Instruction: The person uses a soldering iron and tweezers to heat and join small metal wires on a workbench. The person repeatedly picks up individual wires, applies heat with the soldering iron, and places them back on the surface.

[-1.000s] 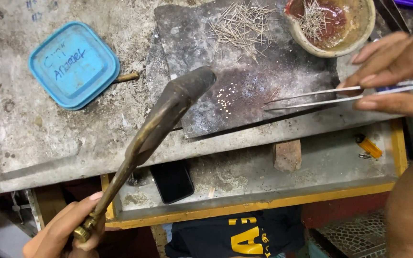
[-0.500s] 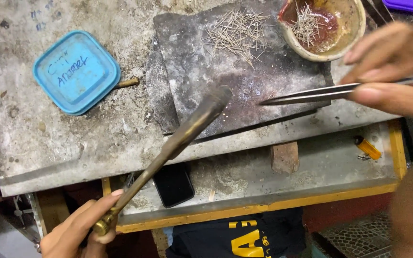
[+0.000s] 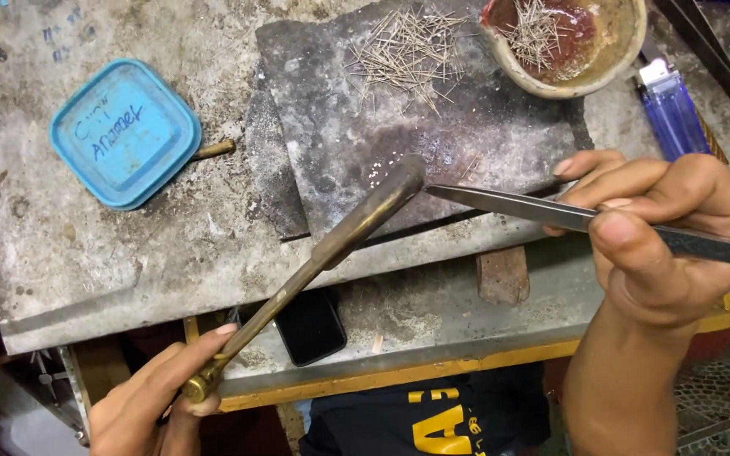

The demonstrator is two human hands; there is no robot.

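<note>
The left hand [image 3: 158,397] is closed around the lower end of a long brass blowpipe torch [image 3: 314,262], whose curved tip sits over the dark soldering slab [image 3: 365,160], close above a scatter of tiny pale grains [image 3: 382,173]. The right hand [image 3: 661,236] pinches a pair of steel tweezers [image 3: 542,211] between thumb and fingers, its points almost touching the torch tip from the right. Whether the tweezer points hold anything is too small to tell.

Behind the two tips, a heap of thin wire pins [image 3: 403,51] lies on the slab, and more stand in a clay bowl [image 3: 610,59] of reddish liquid at the slab's far right corner. A blue lighter [image 3: 673,105] lies just beside the bowl. A blue square lid [image 3: 124,131] rests well to the left on the grey desk [image 3: 86,253]. A dark phone [image 3: 310,325] lies on the lower ledge under the torch's stem.

The risks look plain: the tips are so close that a small slip could knock the grains apart, and any flame swung right could reach the lighter, which sits uncomfortably near.
</note>
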